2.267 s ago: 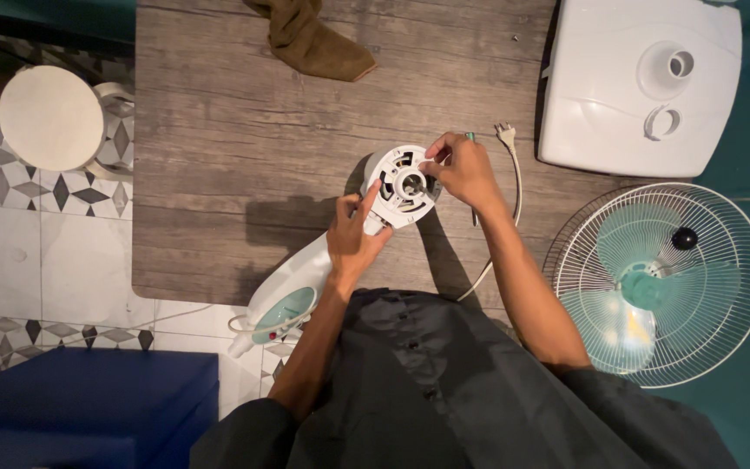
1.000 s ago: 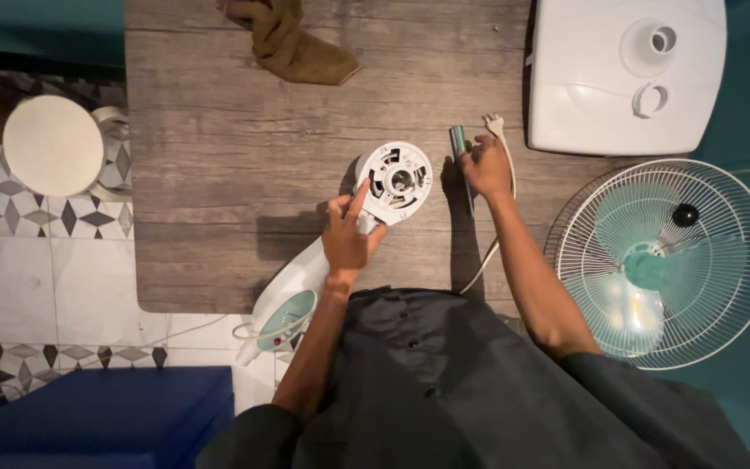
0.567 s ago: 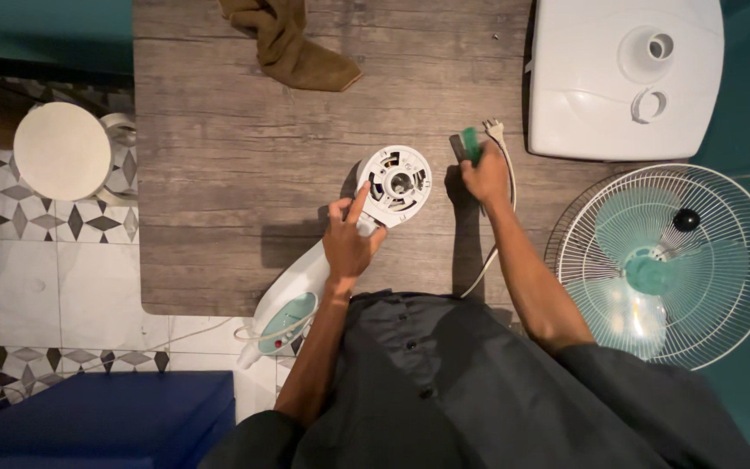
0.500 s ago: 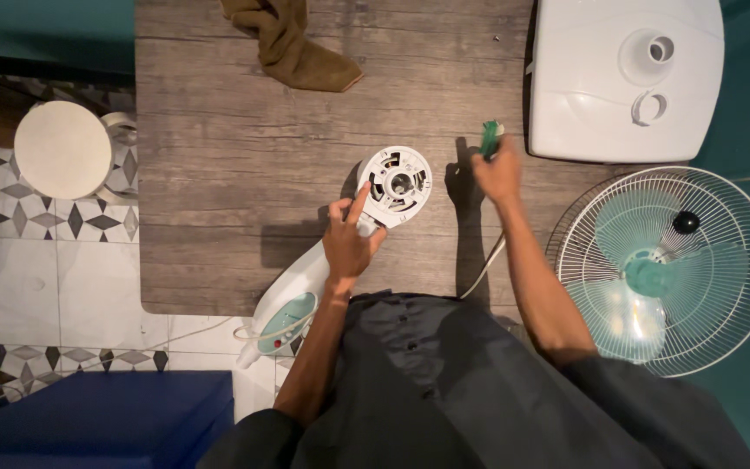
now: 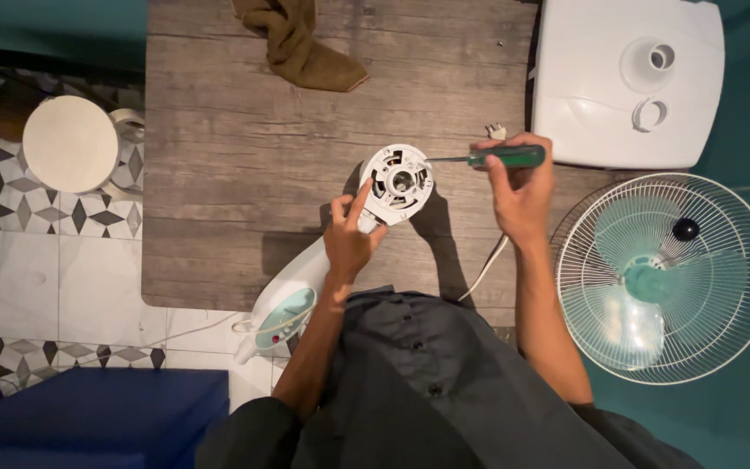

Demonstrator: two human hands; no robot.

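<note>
The left hand point(image 5: 349, 239) grips the white fan motor housing point(image 5: 398, 182) near the bench's point(image 5: 219, 174) front edge, fingers curled round its rim. The right hand point(image 5: 521, 187) holds the green-handled screwdriver point(image 5: 492, 158), fingers wrapped on the handle, tip at the housing — a tilted shaft could slip off the screw and gouge the plastic.

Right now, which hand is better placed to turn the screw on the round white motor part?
Right. The right hand holds the green-handled screwdriver, its tip at the rim of the white motor housing. The left hand steadies that housing from below.

I saw a brown cloth point(image 5: 299, 45) crumpled at the counter's point(image 5: 219, 174) far edge, a white housing point(image 5: 601, 95) at its right corner, a caged fan point(image 5: 666, 278) on the floor.
</note>
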